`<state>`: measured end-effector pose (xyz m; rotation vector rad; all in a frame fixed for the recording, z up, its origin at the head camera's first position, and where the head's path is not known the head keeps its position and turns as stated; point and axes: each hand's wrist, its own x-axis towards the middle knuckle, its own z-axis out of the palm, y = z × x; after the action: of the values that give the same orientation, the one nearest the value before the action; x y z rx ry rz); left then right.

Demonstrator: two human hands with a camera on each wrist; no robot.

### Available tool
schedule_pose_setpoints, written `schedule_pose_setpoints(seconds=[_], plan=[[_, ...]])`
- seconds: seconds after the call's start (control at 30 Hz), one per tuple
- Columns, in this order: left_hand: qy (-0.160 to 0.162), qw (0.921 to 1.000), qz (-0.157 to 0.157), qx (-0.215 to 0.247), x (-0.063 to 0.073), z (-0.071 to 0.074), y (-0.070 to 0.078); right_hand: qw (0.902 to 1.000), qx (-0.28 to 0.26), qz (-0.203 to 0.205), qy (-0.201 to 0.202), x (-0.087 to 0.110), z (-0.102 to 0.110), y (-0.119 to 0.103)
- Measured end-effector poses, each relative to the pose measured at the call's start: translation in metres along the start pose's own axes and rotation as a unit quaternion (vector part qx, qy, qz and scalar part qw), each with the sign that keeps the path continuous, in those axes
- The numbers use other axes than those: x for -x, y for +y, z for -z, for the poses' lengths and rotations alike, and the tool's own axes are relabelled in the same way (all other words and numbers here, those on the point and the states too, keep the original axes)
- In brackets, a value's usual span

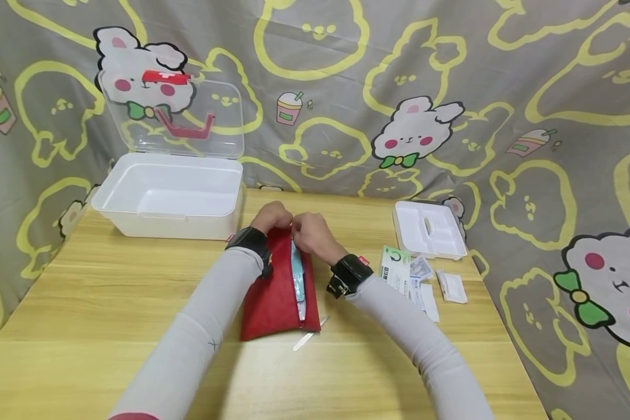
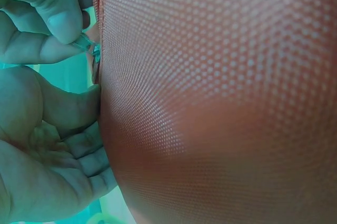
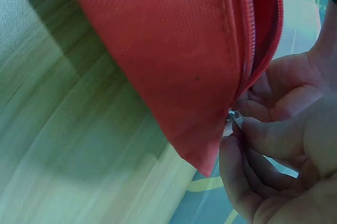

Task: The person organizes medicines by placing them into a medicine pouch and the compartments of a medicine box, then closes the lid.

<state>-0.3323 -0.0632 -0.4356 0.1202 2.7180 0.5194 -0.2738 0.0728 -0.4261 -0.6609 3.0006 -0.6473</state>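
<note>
A red fabric zip pouch (image 1: 270, 294) lies on the table with its zipper partly undone. A light blue packet (image 1: 297, 271) and something whitish show through the gap. At the pouch's far end, my left hand (image 1: 273, 217) holds the edge, thumb on the near side and fingers behind, as the left wrist view shows. Beside it my right hand (image 1: 315, 234) pinches the small metal zipper pull (image 3: 237, 120) between thumb and forefinger. A thin, pale, pointed tool (image 1: 303, 340), perhaps tweezers, lies partly under the pouch's near edge.
At the back left stands a white box (image 1: 189, 224), its clear lid (image 1: 226, 140) with red handle raised. On the right are a white divided tray (image 1: 443, 230), a green-and-white packet (image 1: 395, 268), several small sachets (image 1: 421, 268) and a white packet (image 1: 453, 288). A patterned curtain (image 1: 336, 46) hangs behind.
</note>
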Motion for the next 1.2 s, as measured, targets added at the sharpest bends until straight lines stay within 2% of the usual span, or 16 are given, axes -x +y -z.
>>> schedule_pose_setpoints(seconds=[0.27, 0.43, 0.67, 0.87, 1.0, 1.2], plan=[[0.017, 0.9999, 0.002, 0.000, 0.004, 0.001, 0.000, 0.9968, 0.013, -0.006, -0.078, 0.006, 0.011, -0.009], [0.016, 0.9998, -0.008, -0.010, 0.002, 0.003, 0.001, 0.9953, 0.013, -0.008, -0.096, 0.013, 0.017, -0.013], [-0.001, 0.9997, 0.021, 0.015, -0.002, 0.002, 0.005, 0.9936, 0.030, 0.010, -0.109, 0.020, 0.020, -0.016], [0.005, 0.9995, 0.025, 0.017, -0.001, 0.001, 0.007, 0.9913, 0.043, 0.035, -0.119, 0.024, 0.019, -0.016], [0.025, 0.9991, 0.029, 0.017, 0.001, 0.000, 0.006, 0.9862, 0.043, 0.052, -0.151, 0.030, 0.020, -0.019], [0.050, 0.9974, 0.045, 0.025, 0.005, 0.002, -0.001, 0.9732, 0.048, 0.079, -0.211, 0.045, 0.022, -0.032]])
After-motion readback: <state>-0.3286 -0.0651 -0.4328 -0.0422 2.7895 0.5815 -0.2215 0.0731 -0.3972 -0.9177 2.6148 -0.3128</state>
